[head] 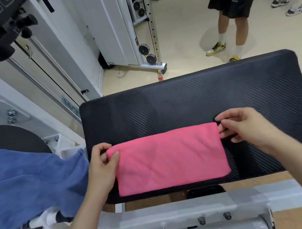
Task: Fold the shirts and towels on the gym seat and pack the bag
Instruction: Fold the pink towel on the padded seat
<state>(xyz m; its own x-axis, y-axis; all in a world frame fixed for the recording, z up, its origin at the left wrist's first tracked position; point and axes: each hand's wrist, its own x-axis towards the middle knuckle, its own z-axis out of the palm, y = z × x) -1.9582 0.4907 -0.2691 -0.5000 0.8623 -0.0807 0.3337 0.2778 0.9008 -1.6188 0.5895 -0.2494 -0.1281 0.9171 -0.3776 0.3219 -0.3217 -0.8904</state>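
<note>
Both far corners of the towel (169, 158) are pinched: my left hand (101, 164) has the left one, my right hand (245, 126) the right. It lies folded flat on the seat's (183, 100) near half; a blue cloth (30, 185) hangs at left.

Blue cloth (30, 185) cut off at frame's left edge, type indeterminate. Bottle (159, 75) past far edge of seat (184, 105): label unreadable.

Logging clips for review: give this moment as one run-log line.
step: fold towel | left hand: pinches far left corner | right hand: pinches far right corner | towel: flat on seat
</note>
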